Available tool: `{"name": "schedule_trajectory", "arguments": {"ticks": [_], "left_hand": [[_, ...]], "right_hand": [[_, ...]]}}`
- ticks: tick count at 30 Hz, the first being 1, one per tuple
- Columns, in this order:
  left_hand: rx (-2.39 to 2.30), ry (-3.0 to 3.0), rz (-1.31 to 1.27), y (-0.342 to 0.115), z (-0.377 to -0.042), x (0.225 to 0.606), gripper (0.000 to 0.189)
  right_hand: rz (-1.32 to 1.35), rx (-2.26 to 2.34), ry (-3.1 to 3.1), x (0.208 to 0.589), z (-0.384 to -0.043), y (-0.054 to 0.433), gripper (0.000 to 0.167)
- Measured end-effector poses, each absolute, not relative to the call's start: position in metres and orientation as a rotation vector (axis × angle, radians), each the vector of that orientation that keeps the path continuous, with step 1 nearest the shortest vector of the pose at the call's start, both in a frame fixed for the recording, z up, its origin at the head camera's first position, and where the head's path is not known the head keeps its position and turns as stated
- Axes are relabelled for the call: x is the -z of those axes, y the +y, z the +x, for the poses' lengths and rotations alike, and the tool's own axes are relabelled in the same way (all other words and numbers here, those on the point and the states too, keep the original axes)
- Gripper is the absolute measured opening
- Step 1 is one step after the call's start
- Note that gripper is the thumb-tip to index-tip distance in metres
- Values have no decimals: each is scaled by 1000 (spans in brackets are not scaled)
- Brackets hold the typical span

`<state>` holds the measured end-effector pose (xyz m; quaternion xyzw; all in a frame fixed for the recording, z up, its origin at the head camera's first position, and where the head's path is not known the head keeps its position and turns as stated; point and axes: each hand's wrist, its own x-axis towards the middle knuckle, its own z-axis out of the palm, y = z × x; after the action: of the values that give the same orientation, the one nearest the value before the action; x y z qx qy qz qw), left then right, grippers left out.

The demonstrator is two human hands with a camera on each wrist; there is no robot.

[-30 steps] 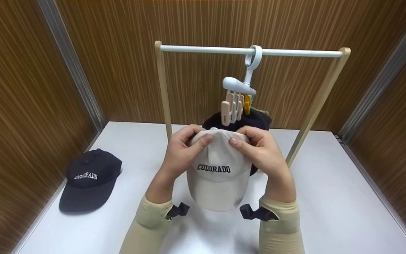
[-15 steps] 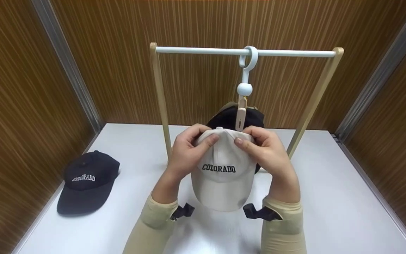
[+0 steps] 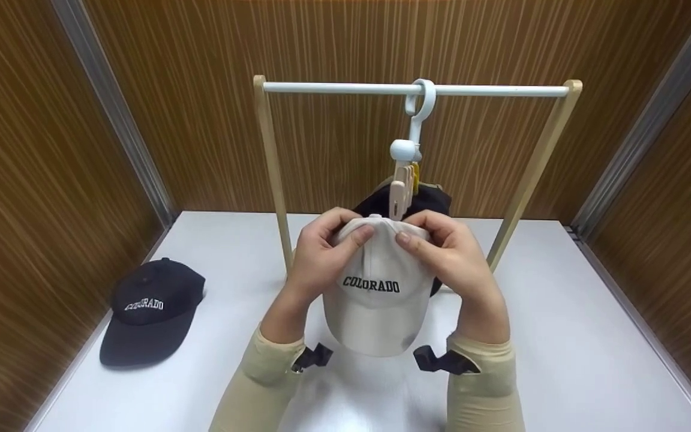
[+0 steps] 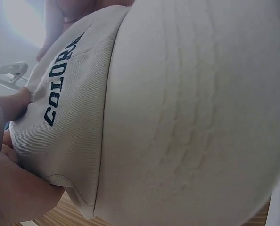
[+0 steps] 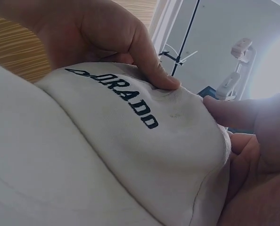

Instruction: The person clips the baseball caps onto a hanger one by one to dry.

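A white baseball cap (image 3: 375,318) with black COLORADO lettering is held up in front of the rack, brim down. My left hand (image 3: 323,258) grips its crown on the left, thumb on the front panel and fingers behind. On the right side my right hand (image 3: 456,255) pinches the crown the same way. Just beyond the cap's top hangs a white clip hanger (image 3: 403,150) with pale pink clothespins (image 3: 398,201) and a yellow one. Behind them a black cap (image 3: 438,201) hangs, mostly hidden by the white cap. In the left wrist view the white brim (image 4: 192,113) fills most of the picture.
The hanger hooks over the white bar (image 3: 333,88) of a rack with wooden legs (image 3: 272,174). A navy cap (image 3: 150,312) with white COLORADO lettering lies at the left of the white table (image 3: 573,336). Wood-grain panels (image 3: 201,108) enclose the back and sides.
The hanger has swivelled so its clip bar points almost straight at me, then turned back slightly. Both hands keep hold of the white cap, which has shifted slightly in view.
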<state>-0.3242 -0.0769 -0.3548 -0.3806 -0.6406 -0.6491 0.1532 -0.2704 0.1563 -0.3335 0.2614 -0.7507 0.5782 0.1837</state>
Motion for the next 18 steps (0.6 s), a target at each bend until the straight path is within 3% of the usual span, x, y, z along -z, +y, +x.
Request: {"name": "schedule_trajectory", "arguments": {"ticks": [18], "left_hand": [[1879, -1822, -1090, -74, -333, 360, 13]], "right_hand": [[696, -1498, -2231, 307, -265, 155, 26]]}}
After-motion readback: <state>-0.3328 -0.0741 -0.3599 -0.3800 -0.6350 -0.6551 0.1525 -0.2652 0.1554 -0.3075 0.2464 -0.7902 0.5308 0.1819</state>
